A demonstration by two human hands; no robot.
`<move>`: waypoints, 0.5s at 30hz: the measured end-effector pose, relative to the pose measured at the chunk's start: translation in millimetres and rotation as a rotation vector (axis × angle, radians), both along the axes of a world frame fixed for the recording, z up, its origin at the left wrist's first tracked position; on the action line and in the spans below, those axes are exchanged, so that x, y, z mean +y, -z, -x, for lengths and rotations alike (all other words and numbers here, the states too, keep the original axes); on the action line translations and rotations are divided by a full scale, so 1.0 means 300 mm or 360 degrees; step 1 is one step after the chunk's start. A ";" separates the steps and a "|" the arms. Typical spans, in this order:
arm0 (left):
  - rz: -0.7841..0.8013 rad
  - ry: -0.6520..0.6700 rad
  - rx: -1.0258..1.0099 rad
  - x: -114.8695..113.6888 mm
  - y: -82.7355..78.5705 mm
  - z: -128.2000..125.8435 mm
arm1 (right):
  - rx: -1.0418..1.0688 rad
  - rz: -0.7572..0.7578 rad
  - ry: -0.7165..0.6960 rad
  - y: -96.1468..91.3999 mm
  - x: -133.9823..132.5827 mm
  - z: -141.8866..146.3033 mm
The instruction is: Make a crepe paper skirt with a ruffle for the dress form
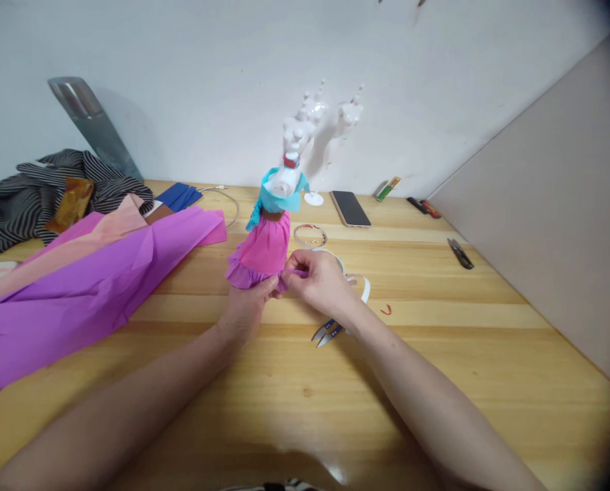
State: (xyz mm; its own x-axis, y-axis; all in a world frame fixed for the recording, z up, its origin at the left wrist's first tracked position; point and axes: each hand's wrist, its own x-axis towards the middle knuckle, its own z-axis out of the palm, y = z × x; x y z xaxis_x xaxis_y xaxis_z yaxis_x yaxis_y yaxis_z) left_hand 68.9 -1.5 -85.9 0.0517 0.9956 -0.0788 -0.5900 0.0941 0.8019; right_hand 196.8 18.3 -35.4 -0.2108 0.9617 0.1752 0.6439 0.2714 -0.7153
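A white hand-shaped stand [299,131] rises upright from the wooden table [438,382], dressed in a pink paper skirt [265,249] with a purple ruffle at the hem and a turquoise paper wrap [279,196] above it. My left hand [246,308] is closed on the ruffle's lower edge. My right hand [318,279] pinches a strip of purple paper at the ruffle's right side.
Purple and pink tissue sheets [80,279] lie at the left, with striped cloth [33,187] and blue paper [178,196] behind. A tape ring [310,236], a phone [350,208], thread snips [328,333], a black tool [460,254] and a grey partition [555,204] are on the right.
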 end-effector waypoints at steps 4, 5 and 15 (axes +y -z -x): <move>0.0045 -0.0009 -0.0031 -0.006 -0.005 -0.002 | 0.0083 0.0063 0.0078 0.020 -0.001 0.012; 0.0051 -0.0004 -0.0031 -0.007 -0.006 -0.002 | 0.0084 0.0057 0.0088 0.023 -0.002 0.014; 0.0027 0.0018 -0.0205 0.005 -0.015 0.001 | 0.0123 0.0055 -0.0208 0.004 0.009 -0.019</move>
